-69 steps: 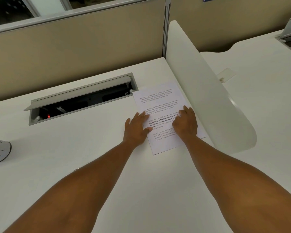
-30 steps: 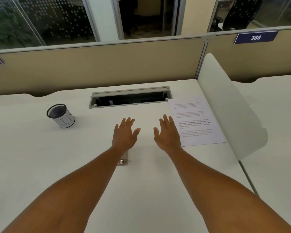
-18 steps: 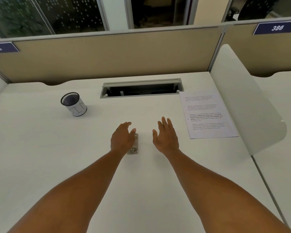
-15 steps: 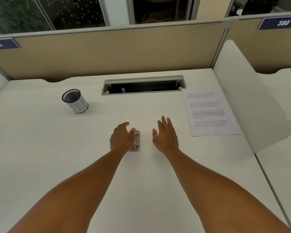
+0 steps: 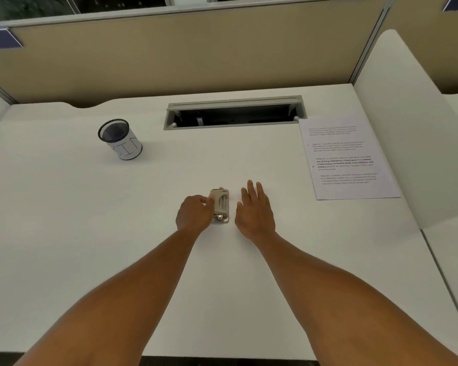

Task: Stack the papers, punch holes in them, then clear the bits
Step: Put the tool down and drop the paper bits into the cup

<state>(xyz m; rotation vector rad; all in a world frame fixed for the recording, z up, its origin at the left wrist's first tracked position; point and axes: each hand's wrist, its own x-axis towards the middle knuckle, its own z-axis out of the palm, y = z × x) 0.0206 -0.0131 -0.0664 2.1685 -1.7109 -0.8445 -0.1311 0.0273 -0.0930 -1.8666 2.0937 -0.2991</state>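
So I'm looking at a white desk (image 5: pixel 90 233) with a cable tray opening (image 5: pixel 236 114) cut into it near the back edge. Using that opening as my reference: a mesh pen cup (image 5: pixel 120 138) wrapped in white paper stands off to its left, the printed papers (image 5: pixel 349 159) lie flat just past its right end, and a small metal hole punch (image 5: pixel 220 206) sits well in front of it, toward me, about centered.

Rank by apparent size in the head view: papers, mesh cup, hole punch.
1. papers, clearly largest
2. mesh cup
3. hole punch, smallest, partly covered by the left hand
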